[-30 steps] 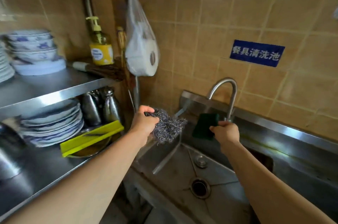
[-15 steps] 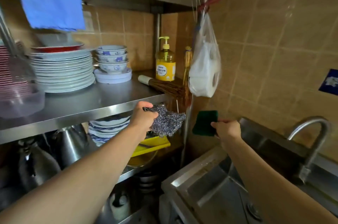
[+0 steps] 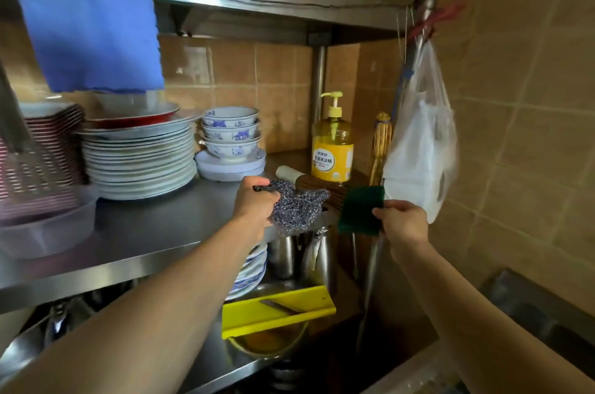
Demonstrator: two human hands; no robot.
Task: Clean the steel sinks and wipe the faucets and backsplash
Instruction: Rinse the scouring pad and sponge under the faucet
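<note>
My left hand (image 3: 254, 203) grips a grey steel-wool scourer (image 3: 297, 208) over the front edge of the middle steel shelf (image 3: 154, 232). My right hand (image 3: 404, 226) pinches a dark green scouring pad (image 3: 360, 210) held upright just right of the scourer. A yellow pump bottle of dish soap (image 3: 333, 152) stands on the shelf right behind both hands. Only a corner of the steel sink (image 3: 528, 313) shows at the lower right; the faucet is out of view.
Stacked white plates (image 3: 138, 158), blue-patterned bowls (image 3: 230, 133) and a plastic tub (image 3: 45, 229) fill the shelf. A blue cloth (image 3: 90, 30) hangs from the upper shelf. A white plastic bag (image 3: 421, 149) hangs by the tiled wall (image 3: 521, 104). A yellow tray (image 3: 280, 310) and steel jugs sit below.
The view swung left and up from the sink to the shelf rack. Both hands, still holding scourer and pad, rose toward the soap bottle on the middle shelf.
</note>
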